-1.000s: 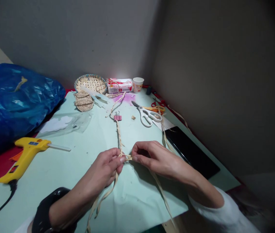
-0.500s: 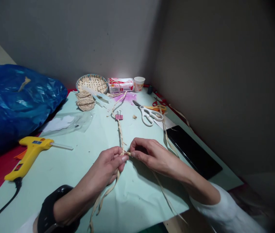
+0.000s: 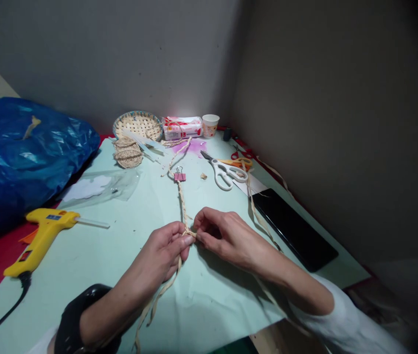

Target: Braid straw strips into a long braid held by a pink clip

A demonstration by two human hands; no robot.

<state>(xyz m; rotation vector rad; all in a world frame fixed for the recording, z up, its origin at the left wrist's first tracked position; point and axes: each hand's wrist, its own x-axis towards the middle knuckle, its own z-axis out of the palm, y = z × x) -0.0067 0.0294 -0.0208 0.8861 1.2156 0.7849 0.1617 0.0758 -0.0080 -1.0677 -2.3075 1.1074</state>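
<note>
A thin braid of pale plant fibre (image 3: 182, 201) runs toward me from a pink binder clip (image 3: 180, 176) on the table. My left hand (image 3: 170, 248) is closed on the braid's near end, thumb and index finger pinching where the strands part. Loose strands (image 3: 162, 296) hang below it toward the table's front edge. Close on the right, my right hand (image 3: 220, 233) pinches a single fibre strand between thumb and fingertips. The rest of that strand passes beneath my right forearm.
At left lie a yellow glue gun (image 3: 43, 236), a clear plastic bag (image 3: 120, 184) and a big blue bag (image 3: 24, 162). Farther back are a woven basket (image 3: 118, 129), coiled braid (image 3: 128, 153), tissue pack (image 3: 182, 129) and paper cup (image 3: 211, 126). Scissors (image 3: 225, 172) and a black phone-like slab (image 3: 293, 228) lie right.
My right hand has drawn slightly nearer my left, and its strand's loose end has swung right under the forearm. My left hand keeps its pinch; the view has shifted slightly.
</note>
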